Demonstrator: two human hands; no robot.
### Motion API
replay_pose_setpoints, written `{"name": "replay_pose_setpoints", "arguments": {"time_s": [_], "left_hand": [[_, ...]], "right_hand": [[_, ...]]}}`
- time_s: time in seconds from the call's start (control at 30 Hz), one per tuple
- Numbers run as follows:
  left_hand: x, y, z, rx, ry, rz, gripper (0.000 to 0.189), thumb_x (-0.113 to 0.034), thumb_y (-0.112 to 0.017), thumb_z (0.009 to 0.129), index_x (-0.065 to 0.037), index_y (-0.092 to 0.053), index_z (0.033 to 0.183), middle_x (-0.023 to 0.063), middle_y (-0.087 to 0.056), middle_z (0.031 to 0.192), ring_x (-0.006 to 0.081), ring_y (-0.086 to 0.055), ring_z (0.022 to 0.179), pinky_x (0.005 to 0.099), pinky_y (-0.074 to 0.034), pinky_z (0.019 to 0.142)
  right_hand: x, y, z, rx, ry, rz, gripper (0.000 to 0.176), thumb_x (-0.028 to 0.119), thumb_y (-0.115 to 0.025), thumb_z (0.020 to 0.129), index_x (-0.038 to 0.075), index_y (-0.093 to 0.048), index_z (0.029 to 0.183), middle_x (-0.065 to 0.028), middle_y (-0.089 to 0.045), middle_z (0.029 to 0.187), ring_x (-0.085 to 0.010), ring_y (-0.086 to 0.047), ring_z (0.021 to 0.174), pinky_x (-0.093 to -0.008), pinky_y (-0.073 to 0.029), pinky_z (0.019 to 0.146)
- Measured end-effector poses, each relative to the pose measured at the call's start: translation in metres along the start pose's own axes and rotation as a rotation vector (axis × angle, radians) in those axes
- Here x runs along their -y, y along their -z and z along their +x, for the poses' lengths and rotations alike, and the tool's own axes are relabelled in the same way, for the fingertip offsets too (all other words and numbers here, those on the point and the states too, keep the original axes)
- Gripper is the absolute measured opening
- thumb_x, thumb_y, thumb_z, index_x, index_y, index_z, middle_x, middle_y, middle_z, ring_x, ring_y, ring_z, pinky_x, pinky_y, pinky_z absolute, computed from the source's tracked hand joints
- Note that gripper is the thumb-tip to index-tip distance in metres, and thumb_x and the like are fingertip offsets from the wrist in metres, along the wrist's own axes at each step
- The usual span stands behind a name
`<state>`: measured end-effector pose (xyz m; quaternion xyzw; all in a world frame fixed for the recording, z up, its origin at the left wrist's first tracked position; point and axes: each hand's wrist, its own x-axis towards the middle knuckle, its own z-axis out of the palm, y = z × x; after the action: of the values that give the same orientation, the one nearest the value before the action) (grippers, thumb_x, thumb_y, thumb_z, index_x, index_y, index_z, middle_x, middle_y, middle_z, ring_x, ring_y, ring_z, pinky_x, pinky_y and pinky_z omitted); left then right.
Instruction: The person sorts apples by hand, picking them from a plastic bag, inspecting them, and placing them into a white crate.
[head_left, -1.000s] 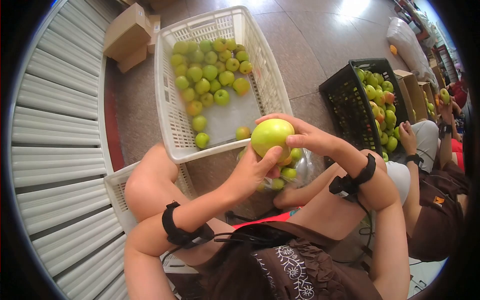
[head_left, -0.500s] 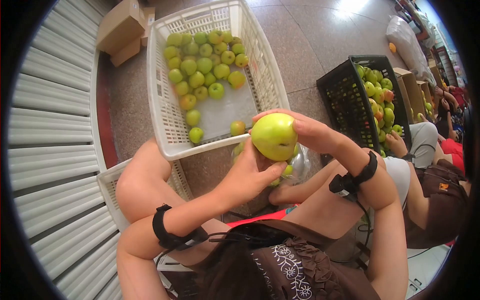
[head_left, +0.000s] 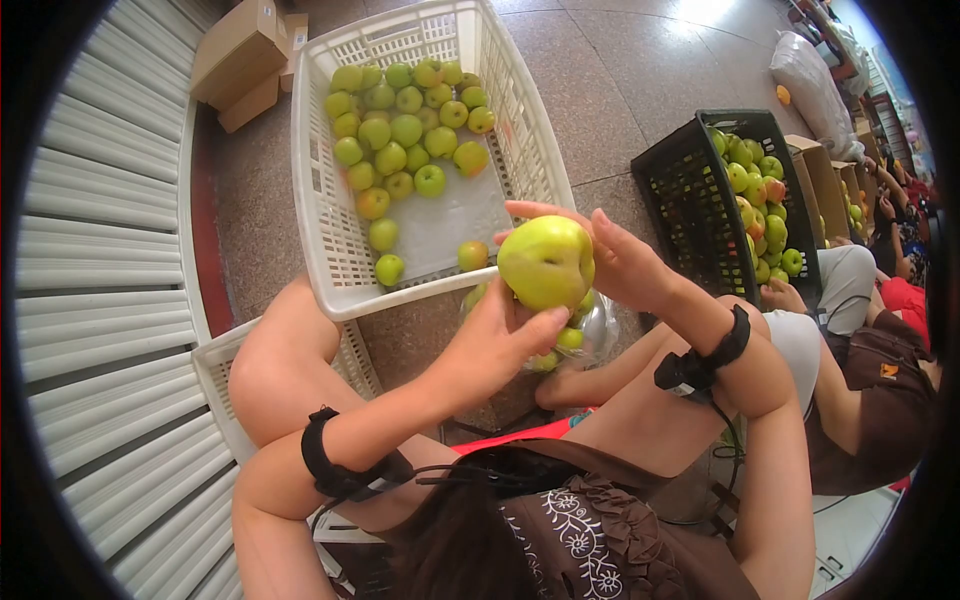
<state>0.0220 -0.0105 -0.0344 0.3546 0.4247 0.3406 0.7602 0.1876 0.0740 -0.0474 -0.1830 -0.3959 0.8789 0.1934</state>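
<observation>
A large yellow-green apple (head_left: 546, 262) with a brownish dent is held up over the near edge of the white crate (head_left: 345, 300). My left hand (head_left: 490, 345) grips it from below, thumb along its underside. Beside and behind the apple, my right hand (head_left: 630, 268) is open, thumb raised and fingers stretched out; whether those fingers touch the fruit is hidden. Inside the white crate lie many green apples (head_left: 407, 130), a few blushed red. Under my hands, a clear plastic bag (head_left: 600, 335) with several apples shows in part.
At right stands a black crate (head_left: 690, 210) of green and reddish apples, with a person's hand (head_left: 783, 297) at its near edge. Cardboard boxes (head_left: 240, 55) sit at upper left beside the white slatted shutter (head_left: 120, 230). A filled white sack (head_left: 815, 95) lies farther back.
The apple has turned in my left hand, bringing its dent toward the middle. My right hand's thumb has lifted off it and the fingers have loosened.
</observation>
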Motion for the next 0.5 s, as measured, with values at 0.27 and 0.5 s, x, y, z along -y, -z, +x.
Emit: {"name": "replay_pose_setpoints", "arguments": {"time_s": [0.27, 0.5], "left_hand": [[-0.011, 0.012, 0.008, 0.020, 0.106, -0.157, 0.060, -0.061, -0.026, 0.086, -0.006, -0.050, 0.093, 0.0005, -0.049, 0.071, 0.0101, -0.048, 0.071, 0.0255, -0.041, 0.068], [-0.009, 0.020, 0.014, 0.025, 0.159, -0.170, 0.073, -0.070, -0.012, 0.082, -0.011, -0.048, 0.105, 0.0006, -0.047, 0.075, 0.0115, -0.044, 0.068, 0.0256, -0.038, 0.067]], "right_hand": [[0.005, 0.003, -0.001, -0.129, 0.026, -0.012, 0.064, 0.044, -0.044, 0.085, 0.004, -0.026, 0.133, -0.0112, -0.039, 0.129, -0.0211, -0.037, 0.121, -0.0372, -0.024, 0.102], [0.002, 0.012, -0.002, -0.128, -0.019, -0.079, 0.075, 0.039, -0.061, 0.075, 0.005, -0.026, 0.132, -0.0107, -0.039, 0.128, -0.0205, -0.037, 0.120, -0.0355, -0.026, 0.101]]}}
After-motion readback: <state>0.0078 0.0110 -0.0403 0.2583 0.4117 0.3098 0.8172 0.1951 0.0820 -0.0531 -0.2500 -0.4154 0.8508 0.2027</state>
